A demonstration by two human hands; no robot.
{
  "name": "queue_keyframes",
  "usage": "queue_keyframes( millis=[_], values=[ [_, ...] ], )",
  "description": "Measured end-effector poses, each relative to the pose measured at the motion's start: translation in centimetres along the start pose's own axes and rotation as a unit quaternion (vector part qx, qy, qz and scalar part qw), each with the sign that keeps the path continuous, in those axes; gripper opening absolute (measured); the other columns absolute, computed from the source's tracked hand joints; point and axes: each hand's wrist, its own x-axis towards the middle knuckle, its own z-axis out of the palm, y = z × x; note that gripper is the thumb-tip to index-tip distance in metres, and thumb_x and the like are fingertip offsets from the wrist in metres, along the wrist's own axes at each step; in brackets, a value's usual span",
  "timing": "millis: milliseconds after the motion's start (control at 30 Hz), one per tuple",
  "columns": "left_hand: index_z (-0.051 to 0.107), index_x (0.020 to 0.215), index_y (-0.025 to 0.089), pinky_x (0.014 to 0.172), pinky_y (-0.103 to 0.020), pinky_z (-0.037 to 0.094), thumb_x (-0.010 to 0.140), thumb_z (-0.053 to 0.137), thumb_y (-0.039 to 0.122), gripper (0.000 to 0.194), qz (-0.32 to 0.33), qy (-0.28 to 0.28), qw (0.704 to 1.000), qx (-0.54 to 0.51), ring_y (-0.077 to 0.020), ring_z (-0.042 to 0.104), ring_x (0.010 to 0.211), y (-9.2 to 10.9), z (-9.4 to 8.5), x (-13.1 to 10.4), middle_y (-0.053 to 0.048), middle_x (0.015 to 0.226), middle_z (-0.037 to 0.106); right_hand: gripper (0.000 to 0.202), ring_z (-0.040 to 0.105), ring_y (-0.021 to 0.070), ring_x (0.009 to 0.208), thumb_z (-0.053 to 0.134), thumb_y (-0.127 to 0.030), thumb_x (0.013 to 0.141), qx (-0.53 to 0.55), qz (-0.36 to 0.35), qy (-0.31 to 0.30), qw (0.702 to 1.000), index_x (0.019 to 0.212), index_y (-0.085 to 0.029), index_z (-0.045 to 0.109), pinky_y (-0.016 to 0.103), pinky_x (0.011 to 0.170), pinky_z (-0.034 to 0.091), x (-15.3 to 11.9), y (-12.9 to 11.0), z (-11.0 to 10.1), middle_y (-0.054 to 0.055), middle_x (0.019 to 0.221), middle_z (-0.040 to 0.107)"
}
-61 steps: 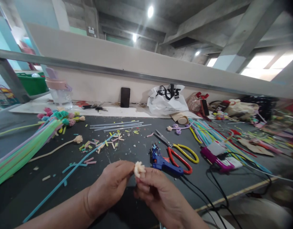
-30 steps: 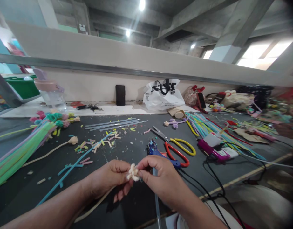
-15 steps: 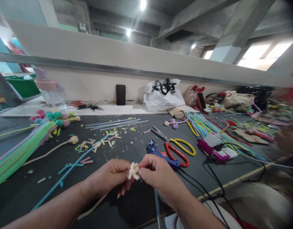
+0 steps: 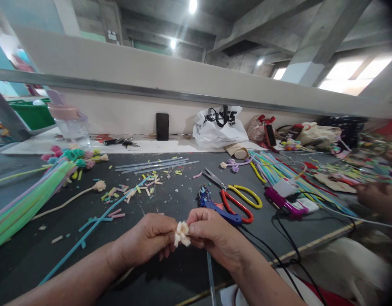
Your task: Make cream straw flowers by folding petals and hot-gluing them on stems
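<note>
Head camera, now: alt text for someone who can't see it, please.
The person's hands pinch a small cream flower between them, above a dark table scattered with colored scraps. Beyond the right hand lie a blue glue gun and scissors; to the left, a bundle of long stems with colorful blooms.

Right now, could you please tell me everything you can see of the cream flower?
The cream flower looks soft and fuzzy, with several short, stubby petals. It is held above the dark tabletop between the left hand and the right hand, which touch its opposite sides. Its back is hidden, so how the petals join cannot be told.
</note>
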Motion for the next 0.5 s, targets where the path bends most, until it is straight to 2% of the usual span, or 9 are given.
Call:
queue_keyframes(
  millis=[100, 233, 300, 400, 500],
  values=[
    [0.055, 0.065, 0.013, 0.048, -0.017, 0.040, 0.085, 0.041, 0.024, 0.026, 0.019, -0.002, 0.999, 0.047, -0.0079, 0.050, 0.047, 0.1, -0.2, -0.2, 0.001, 0.053, 0.051, 0.011, 0.040, 0.0043, 0.041, 0.066, -0.015, 0.054, 0.010, 0.022, 0.001, 1.000, 0.058, -0.012, 0.056, 0.018, 0.042, 0.022, 0.1, 0.1, -0.1, -0.002, 0.048, 0.055],
    [0.054, 0.062, 0.014, 0.057, -0.016, 0.040, 0.081, 0.042, 0.013, 0.022, 0.078, 0.002, 0.986, 0.144, -0.0077, 0.050, 0.054, 0.4, -0.5, -0.4, 0.001, 0.055, 0.054, 0.012, 0.042, 0.0054, 0.043, 0.066, -0.017, 0.052, 0.005, 0.045, 0.001, 0.999, 0.057, -0.013, 0.056, 0.018, 0.043, 0.025, 0.0, 0.1, -0.3, -0.002, 0.049, 0.054],
    [0.053, 0.061, 0.014, 0.058, -0.016, 0.040, 0.080, 0.042, 0.012, 0.022, 0.078, 0.002, 0.986, 0.150, -0.0077, 0.050, 0.055, 0.5, -0.5, -0.3, 0.001, 0.056, 0.054, 0.012, 0.042, 0.0055, 0.044, 0.066, -0.016, 0.053, -0.014, 0.040, 0.001, 0.999, 0.059, -0.013, 0.057, 0.018, 0.044, 0.026, -0.1, -0.2, -0.4, -0.002, 0.050, 0.054],
    [0.052, 0.064, 0.014, 0.051, -0.016, 0.041, 0.083, 0.040, 0.018, 0.023, 0.018, -0.006, 0.996, 0.081, -0.0069, 0.050, 0.049, 0.3, -0.4, 0.0, 0.002, 0.055, 0.051, 0.010, 0.043, 0.0064, 0.048, 0.066, -0.018, 0.059, -0.152, -0.009, 0.028, 0.988, 0.065, -0.013, 0.059, 0.019, 0.047, 0.029, -0.6, -0.9, -0.2, -0.003, 0.055, 0.055],
    [0.053, 0.067, 0.014, 0.043, -0.015, 0.040, 0.084, 0.040, 0.026, 0.024, -0.033, -0.016, 0.999, 0.018, -0.0071, 0.050, 0.045, -0.1, -0.2, 0.3, 0.002, 0.057, 0.050, 0.005, 0.048, 0.0095, 0.059, 0.064, -0.018, 0.066, -0.356, -0.082, 0.068, 0.929, 0.068, -0.014, 0.062, 0.020, 0.055, 0.035, -1.1, -1.8, 0.2, -0.002, 0.062, 0.058]
  ],
)
